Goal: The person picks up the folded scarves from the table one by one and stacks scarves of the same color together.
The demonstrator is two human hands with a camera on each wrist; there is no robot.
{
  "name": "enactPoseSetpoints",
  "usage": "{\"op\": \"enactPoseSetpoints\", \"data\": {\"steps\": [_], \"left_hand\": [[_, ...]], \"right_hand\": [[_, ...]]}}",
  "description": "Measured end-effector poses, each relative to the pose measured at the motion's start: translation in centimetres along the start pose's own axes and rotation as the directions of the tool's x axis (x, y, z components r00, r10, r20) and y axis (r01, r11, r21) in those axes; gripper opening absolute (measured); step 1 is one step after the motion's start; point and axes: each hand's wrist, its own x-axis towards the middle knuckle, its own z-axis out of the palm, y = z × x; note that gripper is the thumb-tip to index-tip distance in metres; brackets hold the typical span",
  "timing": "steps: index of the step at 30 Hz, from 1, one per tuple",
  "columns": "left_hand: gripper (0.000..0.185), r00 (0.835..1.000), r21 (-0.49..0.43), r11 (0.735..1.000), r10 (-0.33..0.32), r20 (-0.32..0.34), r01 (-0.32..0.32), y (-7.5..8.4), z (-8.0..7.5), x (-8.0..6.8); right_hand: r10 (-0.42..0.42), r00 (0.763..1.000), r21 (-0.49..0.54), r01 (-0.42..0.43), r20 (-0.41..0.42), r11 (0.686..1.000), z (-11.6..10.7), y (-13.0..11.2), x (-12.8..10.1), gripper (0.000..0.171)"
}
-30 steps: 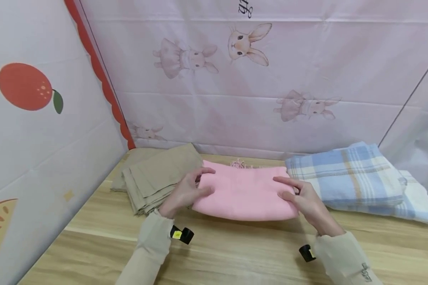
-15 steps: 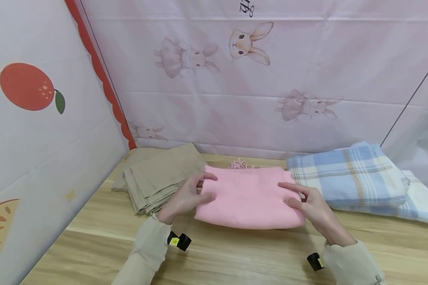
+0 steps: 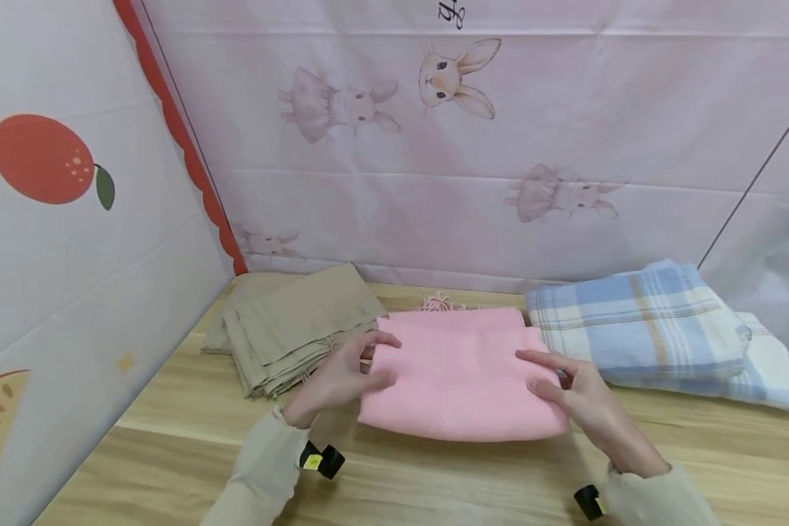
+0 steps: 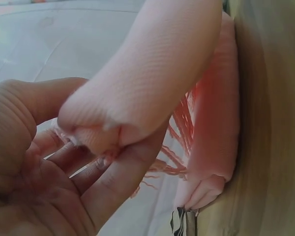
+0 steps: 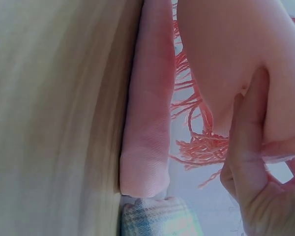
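Note:
A folded pink scarf (image 3: 463,387) spans between my two hands, raised over the table. My left hand (image 3: 335,376) grips its left end, thumb on top and fingers underneath. At the other end my right hand (image 3: 585,402) pinches the scarf in the same way. Behind and below it, a second folded pink scarf (image 3: 460,318) lies flat on the wood, its near part hidden in the head view. Both wrist views show a gap between the held scarf (image 4: 147,69) and the lower one (image 5: 147,108). Pink fringe (image 5: 201,147) hangs between the two layers.
Folded khaki cloths (image 3: 309,321) are stacked left of the pink scarves. On the right lie folded blue-and-white plaid cloths (image 3: 638,321). A printed rabbit backdrop (image 3: 408,219) rises along the table's back edge, and a white fruit-print sheet (image 3: 105,292) stands on the left.
Both hands have drawn the held scarf towards me and slightly right. More of the pink scarf behind it now shows. The khaki and plaid stacks have stayed put.

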Motion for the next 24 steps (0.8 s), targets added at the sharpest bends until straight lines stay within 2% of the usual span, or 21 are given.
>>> {"op": "enactPoseSetpoints", "data": {"steps": [3, 15, 19, 24], "left_hand": [[0.043, 0.999, -0.015, 0.999, -0.029, 0.033, 0.029, 0.1, 0.1, -0.3], [0.043, 0.996, -0.031, 0.999, -0.007, 0.088, 0.009, -0.1, 0.8, -0.3], [0.042, 0.995, -0.024, 0.999, -0.021, 0.093, 0.023, 0.0, 0.8, -0.4], [0.040, 0.992, 0.001, 0.999, -0.046, 0.117, 0.046, 0.2, 0.7, -0.6]], "right_hand": [[-0.004, 1.000, -0.001, 0.004, 0.008, 1.000, 0.0, 0.2, -0.6, 0.046], [-0.024, 1.000, 0.044, 0.023, 0.005, 0.999, -0.2, 0.7, -1.2, 0.040], [0.024, 0.999, 0.080, -0.028, 0.043, 0.996, -0.7, 0.4, -1.2, 0.040], [0.030, 0.995, 0.091, -0.039, 0.093, 0.995, -1.1, 0.1, -1.1, 0.038]]}}
